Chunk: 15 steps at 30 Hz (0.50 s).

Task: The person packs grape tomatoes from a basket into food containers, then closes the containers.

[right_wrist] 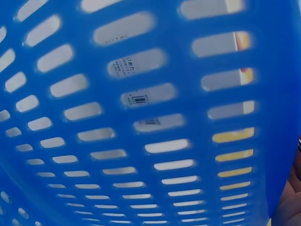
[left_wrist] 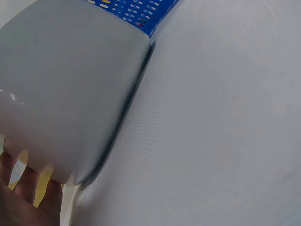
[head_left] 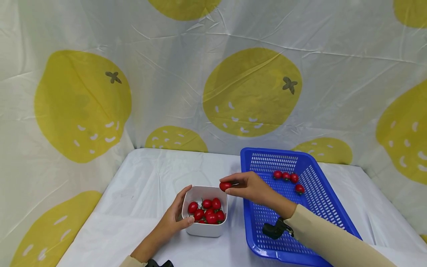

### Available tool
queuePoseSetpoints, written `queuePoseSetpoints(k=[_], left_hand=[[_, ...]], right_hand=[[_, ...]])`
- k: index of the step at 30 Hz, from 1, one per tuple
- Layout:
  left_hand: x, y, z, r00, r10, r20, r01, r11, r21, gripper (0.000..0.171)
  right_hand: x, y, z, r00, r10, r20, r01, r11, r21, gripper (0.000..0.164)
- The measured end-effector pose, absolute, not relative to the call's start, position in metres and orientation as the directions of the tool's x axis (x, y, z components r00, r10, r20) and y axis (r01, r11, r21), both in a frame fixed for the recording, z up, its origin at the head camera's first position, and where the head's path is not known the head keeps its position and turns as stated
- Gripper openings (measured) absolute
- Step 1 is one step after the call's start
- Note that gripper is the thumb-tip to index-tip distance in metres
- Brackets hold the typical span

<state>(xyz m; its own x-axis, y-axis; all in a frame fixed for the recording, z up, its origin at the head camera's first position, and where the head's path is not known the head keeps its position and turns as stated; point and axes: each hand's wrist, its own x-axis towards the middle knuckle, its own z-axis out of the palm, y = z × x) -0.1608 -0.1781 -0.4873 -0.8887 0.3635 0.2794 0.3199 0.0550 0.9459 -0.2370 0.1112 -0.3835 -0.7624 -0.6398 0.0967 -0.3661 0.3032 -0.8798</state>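
Note:
My left hand [head_left: 175, 215] holds the left side of a square white container [head_left: 204, 231], thumb on the near rim and fingers along the far left side. Red cherry tomatoes [head_left: 211, 218], several of them, lie heaped inside it, some with green stems. Over the container's right back corner, my right hand [head_left: 250, 187] pinches one cherry tomato [head_left: 225, 186] between thumb and fingertips. In the left wrist view the container's wall [left_wrist: 70, 89] fills the upper left, with the left hand's fingers [left_wrist: 28, 186] against its lower edge.
To the right stands a blue perforated basket [head_left: 248, 222], my right forearm crossing above it. Several cherry tomatoes [head_left: 286, 176] sit at its far end. A white cloth [head_left: 133, 200] covers the table, and a lemon-print curtain [head_left: 166, 85] hangs behind. The basket's slotted wall [right_wrist: 141, 136] dominates the right wrist view.

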Motion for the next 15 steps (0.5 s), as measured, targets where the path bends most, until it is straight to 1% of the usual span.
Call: queuePoseSetpoints(k=[5, 15], left_hand=[[-0.1604, -0.1778, -0.4867, -0.89, 0.362, 0.278, 0.321, 0.062, 0.945, 0.078], [-0.1588, -0.1775, -0.4839, -0.897, 0.349, 0.27, 0.315, 0.078, 0.946, 0.079]], right_hand=[[-0.2362, 0.1079, -0.3838, -0.74, -0.664, 0.112, -0.385, 0.28, -0.88, 0.034], [-0.2364, 0.1047, -0.3818, -0.715, -0.694, 0.081, -0.376, 0.285, -0.882, 0.032]])
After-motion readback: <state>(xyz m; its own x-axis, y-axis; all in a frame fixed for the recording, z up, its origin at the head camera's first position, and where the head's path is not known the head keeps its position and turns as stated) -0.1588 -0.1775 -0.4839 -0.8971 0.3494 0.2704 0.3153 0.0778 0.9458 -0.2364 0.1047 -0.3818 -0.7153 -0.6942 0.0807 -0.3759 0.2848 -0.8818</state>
